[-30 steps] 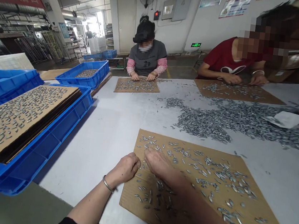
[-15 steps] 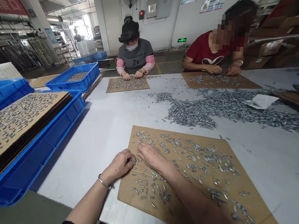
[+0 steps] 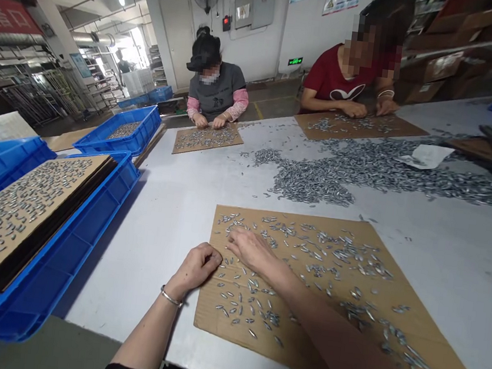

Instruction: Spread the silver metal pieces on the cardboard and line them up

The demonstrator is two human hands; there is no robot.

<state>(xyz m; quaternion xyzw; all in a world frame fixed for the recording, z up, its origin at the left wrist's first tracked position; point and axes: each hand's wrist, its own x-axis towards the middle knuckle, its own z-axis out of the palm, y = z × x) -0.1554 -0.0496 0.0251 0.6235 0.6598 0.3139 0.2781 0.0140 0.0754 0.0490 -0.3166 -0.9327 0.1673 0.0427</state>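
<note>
My left hand (image 3: 196, 266) rests curled at the cardboard sheet's (image 3: 392, 337) left edge, contents hidden, while my right hand's (image 3: 252, 250) flat, spread fingers press the small metal pieces (image 3: 330, 259) scattered on it: light, rigid, slippery, best pinched sidewise.

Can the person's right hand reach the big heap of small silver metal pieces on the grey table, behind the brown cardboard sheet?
Probably yes. The right hand lies flat on the brown cardboard sheet, and only bare sheet and scattered pieces lie between it and the heap of small silver metal pieces; it would need a stretch.
</note>
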